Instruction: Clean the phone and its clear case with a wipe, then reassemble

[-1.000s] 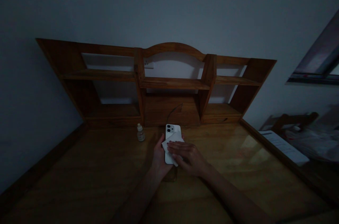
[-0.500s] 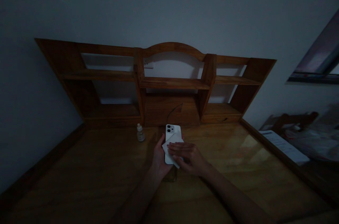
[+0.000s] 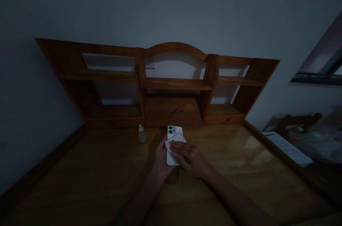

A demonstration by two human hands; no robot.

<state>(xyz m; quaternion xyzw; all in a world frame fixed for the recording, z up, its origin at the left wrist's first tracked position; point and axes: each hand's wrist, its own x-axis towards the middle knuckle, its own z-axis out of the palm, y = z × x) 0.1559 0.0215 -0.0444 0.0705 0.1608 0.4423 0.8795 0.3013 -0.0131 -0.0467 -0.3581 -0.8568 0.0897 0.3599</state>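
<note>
My left hand (image 3: 161, 158) holds a white smartphone (image 3: 172, 140) upright on its edge-gripped sides, with the back and its dual camera facing up. My right hand (image 3: 189, 157) lies over a folded white cloth (image 3: 175, 144), pressing it flat against the phone's back. The cloth covers the middle of the phone, and the camera corner stays visible. A small clear dropper bottle (image 3: 142, 134) with a white cap stands on the desk left of the phone, apart from both hands.
A wooden desk (image 3: 80, 169) with a glossy top spreads around my hands, and a wooden shelf unit (image 3: 173, 83) rises behind it. A dark cable hangs at the unit's middle. Papers (image 3: 287, 147) and a wooden chair back (image 3: 294, 121) lie beyond the right edge.
The white cloth has shifted slightly on the phone's back and looks more neatly gathered under my right hand. My left hand and the bottle have not visibly moved.
</note>
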